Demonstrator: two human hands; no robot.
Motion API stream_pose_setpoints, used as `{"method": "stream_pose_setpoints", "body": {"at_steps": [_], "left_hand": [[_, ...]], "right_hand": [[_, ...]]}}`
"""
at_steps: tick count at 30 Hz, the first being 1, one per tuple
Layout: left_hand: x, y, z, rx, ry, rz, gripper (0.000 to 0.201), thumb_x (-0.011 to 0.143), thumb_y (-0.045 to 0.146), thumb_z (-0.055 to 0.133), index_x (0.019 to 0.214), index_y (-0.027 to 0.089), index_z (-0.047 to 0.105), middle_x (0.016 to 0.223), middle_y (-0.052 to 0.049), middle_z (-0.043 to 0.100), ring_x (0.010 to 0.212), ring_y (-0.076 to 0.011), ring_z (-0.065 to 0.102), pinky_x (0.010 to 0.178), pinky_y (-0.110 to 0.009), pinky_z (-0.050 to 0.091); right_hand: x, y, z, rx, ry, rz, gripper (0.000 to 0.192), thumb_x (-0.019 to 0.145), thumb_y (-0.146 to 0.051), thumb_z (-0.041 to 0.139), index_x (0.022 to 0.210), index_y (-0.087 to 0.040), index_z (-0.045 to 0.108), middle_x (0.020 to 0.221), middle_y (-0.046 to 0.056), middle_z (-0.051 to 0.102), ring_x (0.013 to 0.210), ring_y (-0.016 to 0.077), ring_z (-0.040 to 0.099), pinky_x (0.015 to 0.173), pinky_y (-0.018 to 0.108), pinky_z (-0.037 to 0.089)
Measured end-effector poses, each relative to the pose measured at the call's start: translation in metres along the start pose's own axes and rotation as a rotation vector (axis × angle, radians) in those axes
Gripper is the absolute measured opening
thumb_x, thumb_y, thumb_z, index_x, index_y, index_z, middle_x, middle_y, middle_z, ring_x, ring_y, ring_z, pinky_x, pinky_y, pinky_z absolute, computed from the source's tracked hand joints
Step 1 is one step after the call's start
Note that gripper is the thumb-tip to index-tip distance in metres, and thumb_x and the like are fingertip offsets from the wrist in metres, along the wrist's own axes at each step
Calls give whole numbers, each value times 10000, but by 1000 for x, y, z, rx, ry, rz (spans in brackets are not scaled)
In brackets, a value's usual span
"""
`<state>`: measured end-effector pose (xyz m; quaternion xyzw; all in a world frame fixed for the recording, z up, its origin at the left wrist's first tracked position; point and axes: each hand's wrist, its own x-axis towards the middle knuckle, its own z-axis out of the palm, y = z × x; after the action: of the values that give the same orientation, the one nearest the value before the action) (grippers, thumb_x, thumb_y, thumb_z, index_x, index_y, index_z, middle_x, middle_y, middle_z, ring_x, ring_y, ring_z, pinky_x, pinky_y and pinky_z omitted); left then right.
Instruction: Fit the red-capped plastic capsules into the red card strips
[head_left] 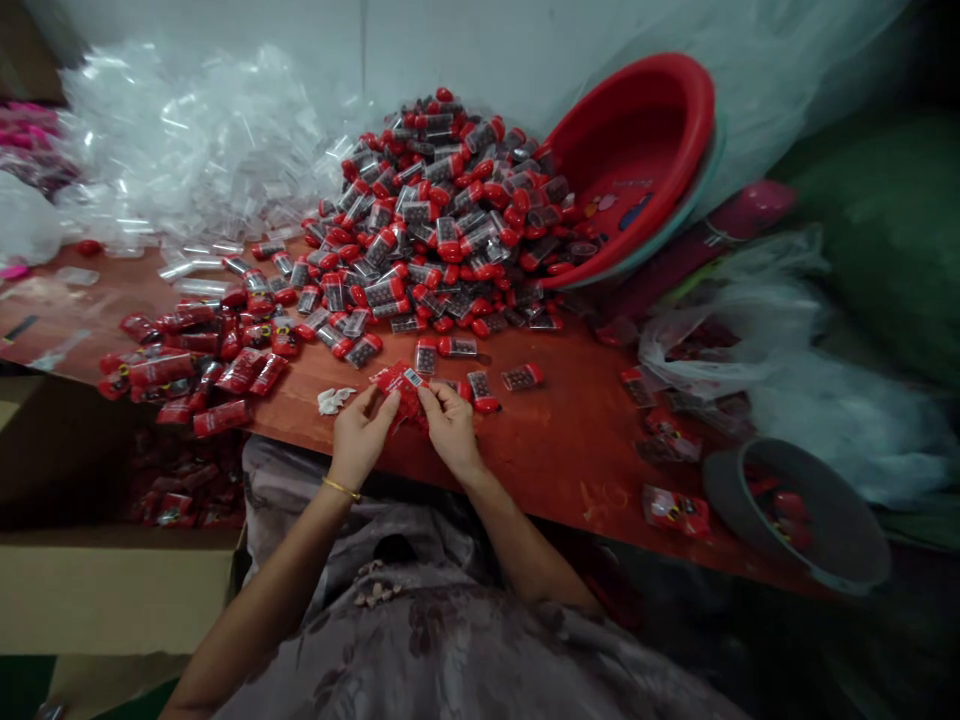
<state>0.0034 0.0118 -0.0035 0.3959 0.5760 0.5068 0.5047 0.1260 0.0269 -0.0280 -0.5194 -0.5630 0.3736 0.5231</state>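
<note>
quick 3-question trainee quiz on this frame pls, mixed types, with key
1. True or false: both hands, left hand and right hand, hold the red packet.
2. The red basin is: A) flat on the table B) tipped on its side behind the pile C) upside down.
3. Fill in: the grey bowl sits at the table's ____ edge, on the person's right.

Key: 1 true; 2 B; 3 near
</note>
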Motion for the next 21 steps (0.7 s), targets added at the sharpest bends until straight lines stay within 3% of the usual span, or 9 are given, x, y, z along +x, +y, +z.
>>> {"method": "stream_pose_setpoints", "body": {"at_steps": [2, 4, 10, 13, 18, 21], "left_hand": [[-2, 1, 4, -178, -67, -134, 372, 613, 429, 757, 834, 133, 714, 758, -49, 707, 667, -160, 622, 610, -254, 497], [-4, 0, 7, -274, -52, -172, 386, 535, 416, 804, 770, 122, 716, 668, -25, 682, 566, -121, 572, 533, -228, 465], [-8, -10, 13, -330, 44, -151, 331, 465, 376, 842, 610, 116, 698, 567, 9, 646, 534, -74, 536, 575, -193, 442], [-10, -12, 12, -376, 50, -195, 367, 466, 392, 843, 664, 117, 703, 609, 9, 665, 559, -79, 559, 610, -204, 460], [-5, -3, 8, -455, 25, -283, 443, 429, 361, 867, 750, 116, 687, 702, -13, 698, 630, -115, 621, 678, -254, 504], [-2, 2, 5, -456, 2, -321, 419, 442, 356, 866, 718, 119, 658, 628, 1, 671, 569, -107, 605, 623, -239, 501]], "right_hand": [[-5, -2, -2, -78, 17, -51, 294, 875, -370, 438, 660, -189, 525, 572, -39, 475, 550, 104, 423, 541, 225, 357], [-11, -2, -2, -154, 24, -98, 284, 888, -342, 408, 664, -197, 505, 603, -25, 500, 580, 114, 445, 574, 238, 372], [-21, 4, 7, -268, 28, -166, 346, 933, -331, 344, 616, -216, 424, 601, -11, 492, 593, 129, 465, 591, 253, 384], [-16, 6, 5, -346, -26, -187, 374, 956, -332, 300, 645, -211, 466, 631, 6, 525, 628, 141, 493, 621, 260, 403], [4, 6, -21, -757, -82, -187, 314, 946, -335, 349, 1019, -177, 611, 975, 98, 615, 912, 213, 525, 808, 337, 404], [4, 13, -47, -977, -134, -169, 261, 879, -289, 484, 1077, -207, 632, 1107, 100, 595, 983, 248, 495, 848, 384, 375]]}}
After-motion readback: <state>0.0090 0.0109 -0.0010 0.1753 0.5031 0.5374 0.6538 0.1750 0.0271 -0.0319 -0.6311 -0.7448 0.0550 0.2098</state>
